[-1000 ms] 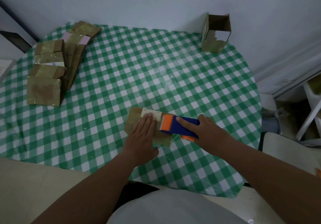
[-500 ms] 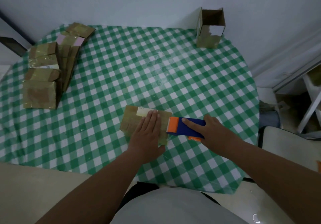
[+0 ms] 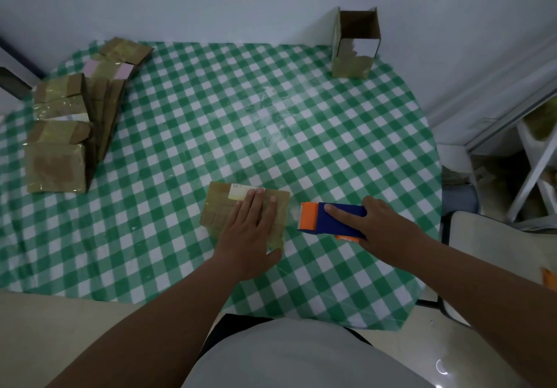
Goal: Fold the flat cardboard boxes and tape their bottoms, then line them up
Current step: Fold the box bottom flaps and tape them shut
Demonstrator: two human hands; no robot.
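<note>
Head view: the left hand [image 3: 251,237] presses flat, fingers straight, on a taped brown cardboard box [image 3: 223,210] near the checked tabletop's [image 3: 211,122] front edge; just beside it, the right hand [image 3: 388,231] grips a blue-and-orange tape dispenser [image 3: 324,219].

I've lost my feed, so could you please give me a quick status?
Left hand flat on box. Right hand holds tape dispenser beside box. Nothing in the way.

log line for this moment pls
left hand flat on box | right hand grips tape dispenser, beside box | stage: taping
</note>
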